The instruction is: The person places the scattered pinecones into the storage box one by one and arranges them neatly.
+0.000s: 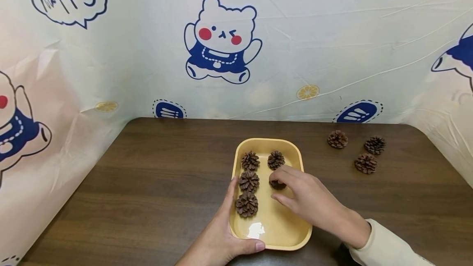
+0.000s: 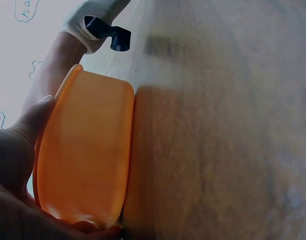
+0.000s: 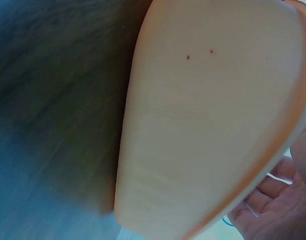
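Observation:
A yellow rectangular tray [image 1: 269,233] sits on the table, and its orange-tinted outer wall [image 2: 88,150] fills much of the left wrist view. My left hand [image 1: 227,233] grips its near left corner, thumb over the near rim and fingers along the left side. Inside, three brown pine cones [image 1: 249,181] form a column on the left. Another pine cone [image 1: 276,160] lies at the far right. Below that one, a pine cone [image 1: 277,184] is partly hidden under my right hand [image 1: 306,194], whose thumb and fingers are parted around it. In the right wrist view, the tray wall [image 3: 208,115] hides the cones.
Three loose pine cones [image 1: 366,163] lie on the dark wooden table [image 1: 155,192] at the back right. A printed cloth [image 1: 284,52] with cartoon bears hangs behind the table and along its sides.

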### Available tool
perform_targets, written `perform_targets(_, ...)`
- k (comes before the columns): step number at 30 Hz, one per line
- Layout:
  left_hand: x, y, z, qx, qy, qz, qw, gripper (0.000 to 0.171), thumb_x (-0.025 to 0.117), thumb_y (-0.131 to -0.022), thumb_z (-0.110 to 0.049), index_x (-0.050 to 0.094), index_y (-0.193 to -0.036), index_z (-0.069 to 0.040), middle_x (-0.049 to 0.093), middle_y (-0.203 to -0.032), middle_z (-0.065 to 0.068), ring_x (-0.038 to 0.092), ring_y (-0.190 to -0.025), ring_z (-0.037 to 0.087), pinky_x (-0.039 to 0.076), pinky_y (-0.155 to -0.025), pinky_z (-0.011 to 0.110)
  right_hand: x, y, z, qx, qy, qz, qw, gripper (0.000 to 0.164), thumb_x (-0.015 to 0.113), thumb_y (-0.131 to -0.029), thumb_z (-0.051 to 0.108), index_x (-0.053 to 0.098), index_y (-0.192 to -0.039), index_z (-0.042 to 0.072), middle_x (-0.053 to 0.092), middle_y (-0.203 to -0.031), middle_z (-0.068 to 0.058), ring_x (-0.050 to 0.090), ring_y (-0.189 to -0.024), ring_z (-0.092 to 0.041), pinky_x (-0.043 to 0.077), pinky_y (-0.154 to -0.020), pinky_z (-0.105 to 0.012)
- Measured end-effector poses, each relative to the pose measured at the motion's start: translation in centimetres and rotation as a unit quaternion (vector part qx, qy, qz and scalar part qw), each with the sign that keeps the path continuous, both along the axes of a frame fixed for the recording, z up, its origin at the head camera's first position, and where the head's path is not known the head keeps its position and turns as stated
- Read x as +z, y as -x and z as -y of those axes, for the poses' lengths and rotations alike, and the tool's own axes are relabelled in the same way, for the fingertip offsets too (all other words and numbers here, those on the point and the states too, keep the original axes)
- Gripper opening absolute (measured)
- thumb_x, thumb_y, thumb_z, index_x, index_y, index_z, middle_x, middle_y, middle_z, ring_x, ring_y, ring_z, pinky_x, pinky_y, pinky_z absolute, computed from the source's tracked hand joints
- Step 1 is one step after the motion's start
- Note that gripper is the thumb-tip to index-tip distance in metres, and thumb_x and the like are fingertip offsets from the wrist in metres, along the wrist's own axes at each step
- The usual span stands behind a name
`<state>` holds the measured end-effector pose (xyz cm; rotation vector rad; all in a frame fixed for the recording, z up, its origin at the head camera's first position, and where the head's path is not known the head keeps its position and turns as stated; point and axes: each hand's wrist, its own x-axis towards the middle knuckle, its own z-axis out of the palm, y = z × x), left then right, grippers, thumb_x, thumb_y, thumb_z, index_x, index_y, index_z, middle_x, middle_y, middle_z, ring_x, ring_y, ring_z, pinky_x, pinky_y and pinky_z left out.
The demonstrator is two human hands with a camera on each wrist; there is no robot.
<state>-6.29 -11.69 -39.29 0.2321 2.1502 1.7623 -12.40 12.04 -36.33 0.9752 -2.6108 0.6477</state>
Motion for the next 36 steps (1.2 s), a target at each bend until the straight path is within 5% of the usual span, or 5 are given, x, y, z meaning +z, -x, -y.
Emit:
perform_targets(30,0.0,0.0,-0.1,0.003,0.009,-0.011,0.9999,0.14,0.098,-0.072,-0.025,-0.002,-0.169,-0.038,0.022,-0.174,0.012,0.049,-0.137,0.027,0.039,-0.105,0.014,0.5,2.5,-6.4,-0.05,0.061,-0.071,0.994,0.036,0.089,-0.076,-0.002,0.073,-0.106,0.009,0.074,-0.106,-0.001,0.072,-0.096,-0.022,0.06,-0.083,-0.044)
perform_targets(36,0.0,-0.1,-0.1,0.004,0.012,-0.012,0.9998,0.14,0.098,-0.072,-0.026,-0.002,-0.168,-0.038,0.022,-0.174,0.012,0.048,-0.137,0.027,0.04,-0.105,0.014,0.4,3.1,-8.1,-0.076,0.06,-0.075,0.992,0.035,0.089,-0.077,-0.001,0.074,-0.107,0.008,0.075,-0.106,-0.004,0.072,-0.097,-0.024,0.054,-0.084,-0.03)
